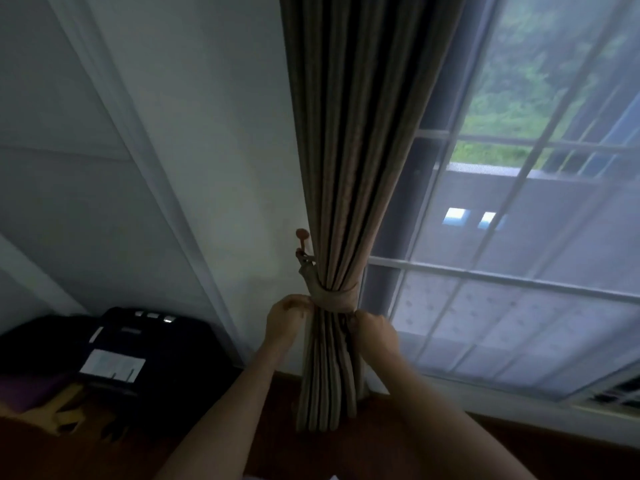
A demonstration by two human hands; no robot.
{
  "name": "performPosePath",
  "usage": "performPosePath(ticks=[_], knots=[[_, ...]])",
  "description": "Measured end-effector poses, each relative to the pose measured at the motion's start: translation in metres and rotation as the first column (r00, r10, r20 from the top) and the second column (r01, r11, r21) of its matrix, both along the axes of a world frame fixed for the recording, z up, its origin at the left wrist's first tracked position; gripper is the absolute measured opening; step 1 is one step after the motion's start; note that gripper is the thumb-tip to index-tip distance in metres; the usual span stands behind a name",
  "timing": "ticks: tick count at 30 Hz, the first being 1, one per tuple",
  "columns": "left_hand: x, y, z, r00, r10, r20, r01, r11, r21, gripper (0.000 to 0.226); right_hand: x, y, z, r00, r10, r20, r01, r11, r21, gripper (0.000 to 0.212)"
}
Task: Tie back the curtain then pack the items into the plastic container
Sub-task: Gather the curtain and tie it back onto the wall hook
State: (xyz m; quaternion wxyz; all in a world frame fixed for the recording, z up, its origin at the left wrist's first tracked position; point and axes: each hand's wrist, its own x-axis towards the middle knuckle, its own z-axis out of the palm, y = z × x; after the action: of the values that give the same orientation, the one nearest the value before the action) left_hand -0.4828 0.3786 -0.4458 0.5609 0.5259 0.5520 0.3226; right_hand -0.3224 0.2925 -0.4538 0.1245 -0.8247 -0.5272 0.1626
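Observation:
A brown pleated curtain hangs gathered beside the window. A matching fabric tieback wraps round it and runs up to a reddish wall hook. My left hand pinches the curtain's left edge just under the tieback. On the right side, my right hand grips the gathered fabric below the band. The plastic container is not in view.
A sheer white curtain covers the window at right. At the lower left stands a dark machine with a white paper label. A yellowish object lies in front of it. The white wall is behind.

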Motion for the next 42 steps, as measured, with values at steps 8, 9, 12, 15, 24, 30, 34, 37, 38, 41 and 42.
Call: performPosePath(ticks=[8,9,12,15,24,30,34,37,38,41,42], knots=[[0.017,0.000,0.088,0.966,0.187,0.177,-0.256,0.767,0.589,0.022,-0.022,0.002,0.083,0.887,-0.011,-0.463,0.351,0.668,0.657,0.035],[0.019,-0.001,0.105,0.969,0.147,0.197,-0.242,0.709,0.662,0.022,-0.024,0.001,0.104,0.900,0.057,-0.433,0.337,0.540,0.771,0.037],[0.022,0.000,0.145,0.985,0.061,0.160,-0.167,0.557,0.813,0.026,-0.021,0.005,0.156,0.959,0.124,-0.255,0.199,0.345,0.917,0.045],[0.025,0.008,0.158,0.997,0.074,0.009,-0.040,0.420,0.907,0.034,-0.017,0.009,0.172,0.974,0.085,-0.212,0.164,0.384,0.909,0.042],[0.029,0.012,0.157,0.986,0.127,-0.107,0.060,0.328,0.943,0.026,-0.006,0.007,0.162,0.990,0.022,-0.142,0.119,0.430,0.895,0.011],[0.029,0.017,0.154,0.973,0.196,-0.120,0.033,0.396,0.918,0.021,-0.001,0.003,0.156,0.992,-0.032,-0.120,0.119,0.509,0.852,0.016],[0.031,0.011,0.152,0.973,0.203,-0.109,0.018,0.404,0.914,0.019,-0.004,-0.005,0.159,0.988,-0.039,-0.151,0.148,0.530,0.835,0.018],[0.031,0.006,0.151,0.975,0.203,-0.088,0.000,0.398,0.917,0.017,-0.003,-0.014,0.163,0.987,-0.052,-0.152,0.157,0.516,0.842,0.016],[0.030,0.004,0.152,0.977,0.194,-0.084,-0.002,0.406,0.914,0.016,-0.001,-0.016,0.165,0.987,-0.074,-0.140,0.158,0.517,0.841,0.016],[0.025,-0.001,0.156,0.983,0.134,-0.128,0.062,0.418,0.907,0.013,0.005,-0.021,0.166,0.990,-0.128,-0.060,0.122,0.566,0.816,0.013],[0.021,-0.002,0.158,0.983,0.101,-0.152,0.098,0.414,0.905,0.013,0.006,-0.020,0.168,0.989,-0.146,-0.038,0.118,0.597,0.794,0.013]])
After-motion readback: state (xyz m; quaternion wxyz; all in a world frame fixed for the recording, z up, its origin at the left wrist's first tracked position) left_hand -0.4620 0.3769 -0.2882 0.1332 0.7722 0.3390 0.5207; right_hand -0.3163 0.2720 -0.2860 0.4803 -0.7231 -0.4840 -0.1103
